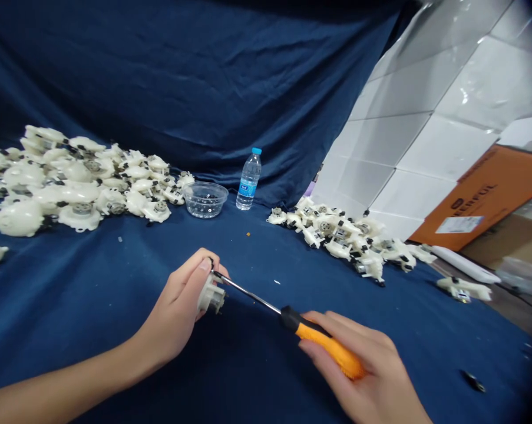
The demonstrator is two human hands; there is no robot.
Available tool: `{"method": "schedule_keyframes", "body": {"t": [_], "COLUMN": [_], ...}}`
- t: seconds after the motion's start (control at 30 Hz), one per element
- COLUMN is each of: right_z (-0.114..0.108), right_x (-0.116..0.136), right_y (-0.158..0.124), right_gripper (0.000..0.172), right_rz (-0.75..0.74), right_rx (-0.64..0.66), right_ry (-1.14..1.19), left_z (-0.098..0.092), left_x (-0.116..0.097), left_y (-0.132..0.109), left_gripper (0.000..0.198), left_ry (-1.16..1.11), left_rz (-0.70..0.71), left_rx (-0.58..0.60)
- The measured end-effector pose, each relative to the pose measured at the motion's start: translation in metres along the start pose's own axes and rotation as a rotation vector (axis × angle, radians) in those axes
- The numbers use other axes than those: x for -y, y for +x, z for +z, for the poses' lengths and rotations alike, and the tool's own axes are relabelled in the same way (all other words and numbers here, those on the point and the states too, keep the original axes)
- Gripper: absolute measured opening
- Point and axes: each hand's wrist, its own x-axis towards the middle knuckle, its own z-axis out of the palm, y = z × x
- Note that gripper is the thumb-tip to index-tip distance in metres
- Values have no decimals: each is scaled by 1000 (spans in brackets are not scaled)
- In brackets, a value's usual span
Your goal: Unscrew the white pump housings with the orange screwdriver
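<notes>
My left hand [181,300] is closed around a white plastic part [211,294] with a clear round motor-like piece on its side. Much of that part is hidden by my fingers, and a small black piece shows by the thumb tip. In my right hand [358,359] is a screwdriver [323,341] with an orange and black handle, my fingers wrapped round the grip. Its metal shaft points up and left, and the tip meets the white part beside my left thumb.
A large heap of white plastic parts [71,182] lies at the left. Near it stand a clear plastic bowl [205,200] with small dark bits and a water bottle [248,182]. Another heap [340,235] lies right, before white boxes [393,129] and an orange carton [482,200]. A small black object [472,381] lies front right.
</notes>
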Motion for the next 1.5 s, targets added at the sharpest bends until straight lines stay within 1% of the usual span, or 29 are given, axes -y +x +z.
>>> {"method": "schedule_keyframes", "body": {"t": [0.03, 0.07, 0.1, 0.2, 0.27, 0.33, 0.37, 0.43, 0.5, 0.53, 0.63, 0.7, 0.77, 0.87, 1.07, 1.3, 1.5], "right_z": [1, 1, 0, -6, -11, -13, -13, -11, -7, -5, -2, -2, -3, -3, 1, 0, 1], "right_x": [0, 0, 0, -2, -4, -6, -6, -4, -1, 1, 6, 8, 9, 10, 10, 8, 8], "right_y": [-1, -1, 0, 5, 8, 9, 8, 5, 2, 2, 2, 4, 6, 7, 5, 4, 3], "right_gripper": [20, 22, 19, 10, 12, 19, 21, 20, 16, 14, 12, 13, 14, 15, 17, 16, 17], "right_rz": [-141, -215, -230, -120, -31, 16, 25, 13, -27, -49, -102, -98, -74, -57, -66, -33, -49], "right_rx": [-66, -91, -90, -110, -147, -155, -154, -148, -102, -65, 33, 59, 70, 97, 152, 186, 176], "right_ry": [-62, -100, -127, -186, -184, -168, -176, -228, -262, -256, -206, -187, -176, -163, -172, -187, -207], "left_z": [0, 0, 0, -1, -3, -8, -10, -13, -14, -14, -11, -10, -10, -11, -8, -5, -6], "left_x": [-1, -2, -2, 1, 5, 6, 6, 4, 0, -1, -1, 0, 2, 3, 6, 5, 6], "left_y": [0, 0, 0, 6, 13, 21, 24, 27, 27, 26, 24, 25, 27, 27, 22, 20, 19], "left_gripper": [37, 36, 35, 32, 29, 27, 26, 21, 16, 16, 29, 37, 40, 35, 23, 22, 24], "left_ry": [0, -4, -13, -70, -147, -261, -325, -440, -515, -532, -538, -507, -461, -428, -452, -423, -409], "left_rz": [-7, -8, -4, -9, -21, -68, -107, -189, -232, -241, -235, -211, -177, -138, -157, -143, -135], "left_rx": [-1, -1, 1, -12, -59, -121, -141, -144, -111, -89, -54, -55, -64, -75, -35, -22, -13]}}
